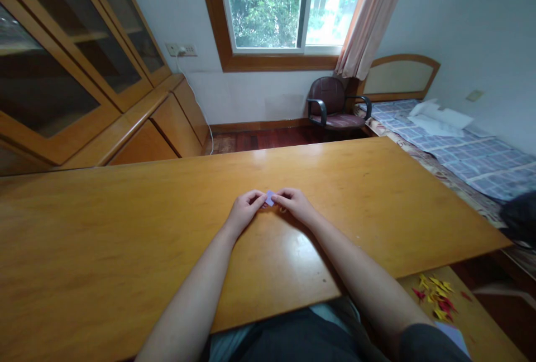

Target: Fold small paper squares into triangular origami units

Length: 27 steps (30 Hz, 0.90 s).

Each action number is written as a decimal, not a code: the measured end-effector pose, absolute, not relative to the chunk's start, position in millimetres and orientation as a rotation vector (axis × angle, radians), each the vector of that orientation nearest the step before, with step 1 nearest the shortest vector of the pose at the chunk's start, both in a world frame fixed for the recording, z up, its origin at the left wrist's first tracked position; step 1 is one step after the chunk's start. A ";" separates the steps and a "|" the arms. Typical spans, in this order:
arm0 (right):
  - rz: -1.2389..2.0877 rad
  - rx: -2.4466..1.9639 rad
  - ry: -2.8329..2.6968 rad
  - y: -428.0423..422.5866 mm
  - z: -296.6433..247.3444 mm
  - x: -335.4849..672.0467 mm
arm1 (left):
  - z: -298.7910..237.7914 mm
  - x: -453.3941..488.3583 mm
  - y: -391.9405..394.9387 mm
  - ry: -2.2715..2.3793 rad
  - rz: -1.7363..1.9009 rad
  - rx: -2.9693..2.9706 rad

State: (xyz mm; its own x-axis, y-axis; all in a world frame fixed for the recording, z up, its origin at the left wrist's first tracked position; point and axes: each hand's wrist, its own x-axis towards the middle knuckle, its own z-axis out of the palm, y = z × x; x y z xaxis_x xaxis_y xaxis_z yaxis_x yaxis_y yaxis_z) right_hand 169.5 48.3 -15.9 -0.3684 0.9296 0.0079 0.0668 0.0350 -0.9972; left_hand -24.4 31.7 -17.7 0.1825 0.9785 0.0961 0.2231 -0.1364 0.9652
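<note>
A small pale purple piece of paper [269, 198] is pinched between both hands just above the wooden table [125, 228]. My left hand [246, 209] grips its left side with curled fingers. My right hand [293, 203] holds its right side, thumb and fingers pressed together. Both wrists rest on the tabletop near its middle.
Several small yellow and red folded paper pieces [435, 295] lie on a lower wooden surface at the bottom right. A bed [460, 149] stands to the right, an office chair [335, 105] under the window, and glass-door cabinets [84, 71] on the left.
</note>
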 end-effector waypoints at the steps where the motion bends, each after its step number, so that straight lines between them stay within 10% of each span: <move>1: 1.444 -1.042 -1.521 48.4 -15.6 169.6 | -17.8 -24.7 31.3 1.185 1.031 1.549; 27: 1.407 -1.029 -1.658 48.8 -16.4 169.9 | -17.3 -24.8 28.3 1.150 0.943 1.570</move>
